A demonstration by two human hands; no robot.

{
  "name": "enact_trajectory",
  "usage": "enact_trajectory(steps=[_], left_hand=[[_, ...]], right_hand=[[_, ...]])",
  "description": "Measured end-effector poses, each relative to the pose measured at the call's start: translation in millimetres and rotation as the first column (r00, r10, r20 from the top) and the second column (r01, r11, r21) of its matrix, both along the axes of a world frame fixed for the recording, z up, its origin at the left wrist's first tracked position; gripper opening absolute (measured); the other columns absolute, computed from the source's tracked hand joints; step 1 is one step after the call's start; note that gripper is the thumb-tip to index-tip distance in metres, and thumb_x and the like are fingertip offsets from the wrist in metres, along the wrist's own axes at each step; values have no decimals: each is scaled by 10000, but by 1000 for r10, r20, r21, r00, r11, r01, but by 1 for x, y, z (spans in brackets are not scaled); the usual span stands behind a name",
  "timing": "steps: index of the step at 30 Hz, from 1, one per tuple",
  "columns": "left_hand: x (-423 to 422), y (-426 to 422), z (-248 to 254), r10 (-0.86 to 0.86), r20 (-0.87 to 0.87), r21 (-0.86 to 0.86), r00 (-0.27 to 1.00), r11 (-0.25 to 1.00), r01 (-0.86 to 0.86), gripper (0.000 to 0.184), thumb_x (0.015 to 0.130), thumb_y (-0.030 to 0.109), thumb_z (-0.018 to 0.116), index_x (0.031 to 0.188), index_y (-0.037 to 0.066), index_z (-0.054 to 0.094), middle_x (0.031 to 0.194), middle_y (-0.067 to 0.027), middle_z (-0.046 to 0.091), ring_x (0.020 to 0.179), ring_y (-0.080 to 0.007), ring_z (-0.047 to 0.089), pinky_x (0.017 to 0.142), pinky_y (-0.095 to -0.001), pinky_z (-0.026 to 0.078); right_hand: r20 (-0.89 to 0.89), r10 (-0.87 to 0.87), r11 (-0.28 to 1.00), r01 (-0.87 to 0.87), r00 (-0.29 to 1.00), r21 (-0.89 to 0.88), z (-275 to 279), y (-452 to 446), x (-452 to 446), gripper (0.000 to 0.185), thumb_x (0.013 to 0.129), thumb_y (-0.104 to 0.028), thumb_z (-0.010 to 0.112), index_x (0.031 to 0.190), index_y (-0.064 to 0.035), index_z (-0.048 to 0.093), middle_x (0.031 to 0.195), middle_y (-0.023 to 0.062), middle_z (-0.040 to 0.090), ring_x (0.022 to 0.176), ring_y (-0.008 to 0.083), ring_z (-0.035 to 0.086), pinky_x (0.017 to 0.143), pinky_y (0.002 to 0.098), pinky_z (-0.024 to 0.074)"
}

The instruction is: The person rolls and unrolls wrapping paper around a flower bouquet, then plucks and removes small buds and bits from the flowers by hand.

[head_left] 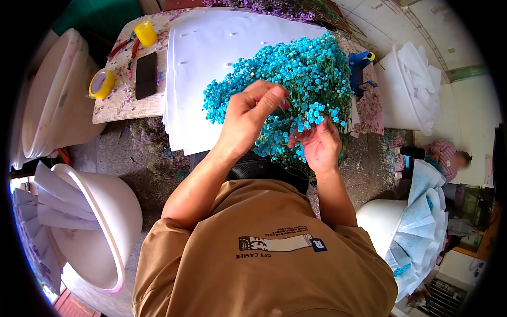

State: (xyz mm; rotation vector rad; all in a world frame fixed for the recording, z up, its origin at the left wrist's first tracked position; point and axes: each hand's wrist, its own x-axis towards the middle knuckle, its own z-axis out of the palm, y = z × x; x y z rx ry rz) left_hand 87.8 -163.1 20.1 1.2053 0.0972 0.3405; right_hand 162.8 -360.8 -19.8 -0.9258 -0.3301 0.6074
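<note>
A big bunch of bright blue baby's breath (311, 63) lies on a stack of white paper sheets (195, 100), its thin green stems showing at the right. Over the near side of the bunch, my left hand (252, 112) is closed with thumb and index finger pinched together; whatever may be between the fingertips is too small to make out. My right hand (320, 145), palm turned up, has its fingers bent around a small sprig of the blue flowers (315, 113) at the bunch's near edge. Part of its fingers is hidden among the blossoms.
A phone (146, 76), yellow tape rolls (101, 84), and red-handled pliers (120, 48) lie left on the worktable (119, 113). A blue tape dispenser (360, 71) stands right. White tubs (124, 211) flank me; wrapped bouquets (420, 227) fill one. Another person (446, 158) is at far right.
</note>
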Motion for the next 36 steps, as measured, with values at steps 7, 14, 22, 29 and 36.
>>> enact_trajectory(steps=[7,14,22,29,36], left_hand=[[5,-17,-5,-27,-10,347,1000,937,29,169,900,122,722,976,-26,693,1153,-75,655,1013,-149,594,882,-310,471],[9,-13,-6,89,22,164,996,982,-92,147,961,125,660,1015,-7,695,1070,-55,661,976,-121,586,865,-286,475],[-5,0,-14,-64,-61,304,996,949,80,189,979,140,606,1017,-21,698,1177,-83,647,1058,-159,592,926,-318,449],[-4,-4,-14,39,-63,157,997,987,-28,108,939,78,605,1009,19,663,1152,-54,643,1028,-135,572,903,-288,436],[-17,-1,-13,-68,-91,409,994,907,99,126,877,100,699,946,-5,717,1158,-80,647,1045,-165,587,905,-308,447]], right_hand=[[15,30,999,-29,999,-32,5,4,-4,310,1035,-315,510,1117,-30,602,989,139,685,697,353,697,594,471,566],[98,66,997,-69,993,33,1,4,-1,291,1044,-288,494,1094,-20,594,913,134,683,702,350,698,575,464,561],[22,59,998,-59,998,7,-4,2,2,289,1004,-305,547,1054,-24,593,927,149,690,751,314,692,588,477,574],[35,65,997,-66,997,27,-5,2,2,266,1036,-300,516,1100,-56,604,922,160,697,711,334,706,597,457,562],[16,18,999,-18,1000,35,0,5,0,278,1040,-298,510,1103,-43,601,879,164,699,704,331,706,603,453,565]])
